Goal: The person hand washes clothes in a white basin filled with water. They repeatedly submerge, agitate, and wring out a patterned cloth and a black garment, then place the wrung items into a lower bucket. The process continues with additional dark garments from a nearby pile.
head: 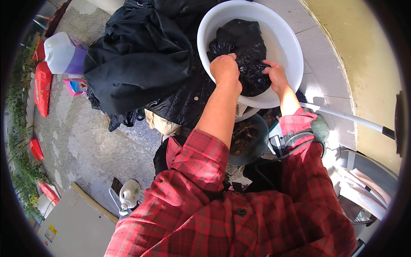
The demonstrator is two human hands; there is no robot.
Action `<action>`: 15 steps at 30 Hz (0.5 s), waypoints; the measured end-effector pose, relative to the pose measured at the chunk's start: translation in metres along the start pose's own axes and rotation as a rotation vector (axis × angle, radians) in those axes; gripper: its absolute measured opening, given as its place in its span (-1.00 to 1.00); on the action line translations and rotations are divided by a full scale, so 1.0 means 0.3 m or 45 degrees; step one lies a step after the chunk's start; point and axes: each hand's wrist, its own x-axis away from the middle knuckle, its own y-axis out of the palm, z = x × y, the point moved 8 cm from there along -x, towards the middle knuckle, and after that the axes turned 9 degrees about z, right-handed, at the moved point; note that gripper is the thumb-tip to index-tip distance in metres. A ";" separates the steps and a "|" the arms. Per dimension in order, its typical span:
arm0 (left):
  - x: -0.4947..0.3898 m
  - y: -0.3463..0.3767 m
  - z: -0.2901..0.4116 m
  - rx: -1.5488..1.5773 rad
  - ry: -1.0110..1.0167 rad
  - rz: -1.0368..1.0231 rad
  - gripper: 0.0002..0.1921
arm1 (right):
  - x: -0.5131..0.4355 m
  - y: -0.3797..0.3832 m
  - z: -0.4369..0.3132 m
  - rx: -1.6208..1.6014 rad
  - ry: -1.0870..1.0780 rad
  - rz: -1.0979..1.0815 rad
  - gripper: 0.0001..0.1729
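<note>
A wet, dark cloth garment [245, 41] lies bunched in cloudy water inside a white plastic basin [297, 70]. My left hand [225, 71] is closed over the garment's near left edge, with a fold in its fist. On the right side of the basin, my right hand [275, 75] pinches another edge of the same cloth between thumb and fingers. Left of the basin, dark garments [138, 74] are heaped, a black quilted jacket [183, 104] among them. The parts of the cloth beneath my left hand are hidden.
A jug of purple liquid [65, 54] and a pink packet [76, 86] stand by the heap. Below the basin sits a dark bucket [249, 139] with leaf-like debris. A white pole [346, 117] crosses at right. White bottle [129, 192] and grey panel [77, 221] are lower left.
</note>
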 end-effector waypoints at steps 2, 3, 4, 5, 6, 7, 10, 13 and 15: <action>-0.014 0.009 -0.036 -0.005 -0.032 -0.031 -0.49 | 0.110 -0.001 -0.090 -0.243 0.015 -0.154 -0.40; -0.027 0.013 -0.063 0.023 -0.103 -0.022 -0.47 | 0.168 0.005 -0.145 -0.375 0.004 -0.241 -0.39; -0.039 0.019 -0.093 0.050 -0.176 -0.011 -0.46 | 0.225 0.003 -0.191 -0.407 -0.031 -0.271 -0.40; -0.050 0.024 -0.124 0.078 -0.248 0.004 -0.44 | 0.281 0.005 -0.235 -0.445 -0.075 -0.303 -0.41; -0.066 0.014 -0.152 0.028 -0.314 0.080 -0.68 | 0.339 0.017 -0.280 -0.494 -0.142 -0.372 -0.41; -0.075 0.035 -0.170 0.147 -0.351 0.012 -0.67 | 0.384 0.012 -0.310 -0.362 -0.224 -0.312 -0.42; -0.088 0.082 -0.196 0.424 -0.431 -0.179 -0.59 | 0.511 0.030 -0.380 -0.208 -0.331 -0.283 -0.46; -0.075 0.104 -0.187 0.506 -0.454 -0.368 -0.46 | 0.616 0.038 -0.402 -0.218 -0.218 -0.257 -0.50; -0.046 0.127 -0.162 0.594 -0.425 -0.551 -0.46 | 0.718 0.073 -0.475 0.110 -0.650 -0.287 -0.64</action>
